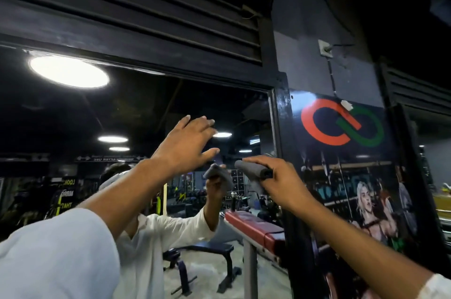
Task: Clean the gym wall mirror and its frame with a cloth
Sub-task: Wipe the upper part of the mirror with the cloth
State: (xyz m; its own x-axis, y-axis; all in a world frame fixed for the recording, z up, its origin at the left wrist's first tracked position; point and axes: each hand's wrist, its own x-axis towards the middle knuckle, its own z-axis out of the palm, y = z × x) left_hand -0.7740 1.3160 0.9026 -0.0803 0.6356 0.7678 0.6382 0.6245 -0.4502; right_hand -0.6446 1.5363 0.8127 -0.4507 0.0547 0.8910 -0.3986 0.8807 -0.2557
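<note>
The wall mirror (127, 115) fills the left and middle of the view, set in a black frame (280, 128) that runs along its top and down its right side. My right hand (275, 179) grips a grey cloth (249, 167) wrapped over its fingers, held at the glass close to the right frame post. My left hand (188, 142) is raised with fingers spread and straight, at or just in front of the mirror, left of the cloth; contact cannot be told. The reflection shows both arms and the cloth.
Black louvred slats (136, 18) run above the frame. Right of the post hangs a poster (346, 176) with a red and green logo. A cable drops from a wall socket (325, 48). Weight benches and ceiling lights appear in the reflection.
</note>
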